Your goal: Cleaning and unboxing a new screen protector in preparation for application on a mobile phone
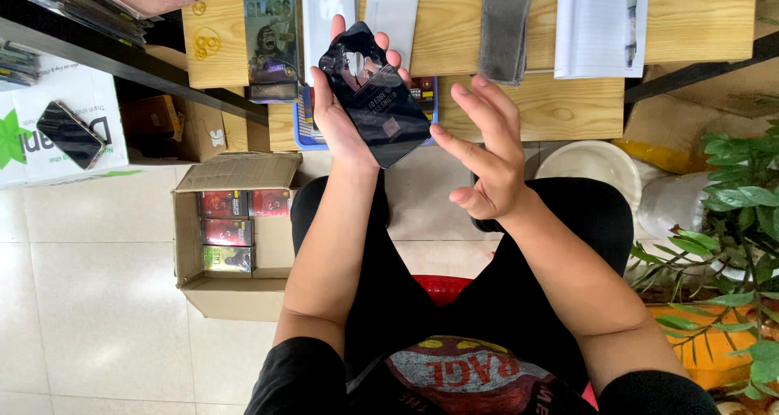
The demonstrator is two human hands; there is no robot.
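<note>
Wooden tabletop [698, 17] runs along the far side; person sits at its near edge, knees under it. Cardboard box [235, 236] sits on the tiled floor by the left knee, flaps open, small coloured packs stacked inside. Potted plant [730, 236] on the floor at right, white round lid or plate [592, 163] beside it. On the tabletop: white notepad [596, 25] toward the far right, grey cloth [503, 34] next to it, two white sleeves [389, 13] near the middle, dark printed pack [272, 38] left of those. Blue tray [304, 135] pokes out at the near edge behind the left wrist. Left hand [341, 115] is gripping a glossy black pouch [377, 103], held up over the near edge, fingers wrapped round its top. Right hand [487, 151] is open, fingers spread, just beside the pouch, not touching it. Black phone [69, 135] lies on a white carton at far left.
</note>
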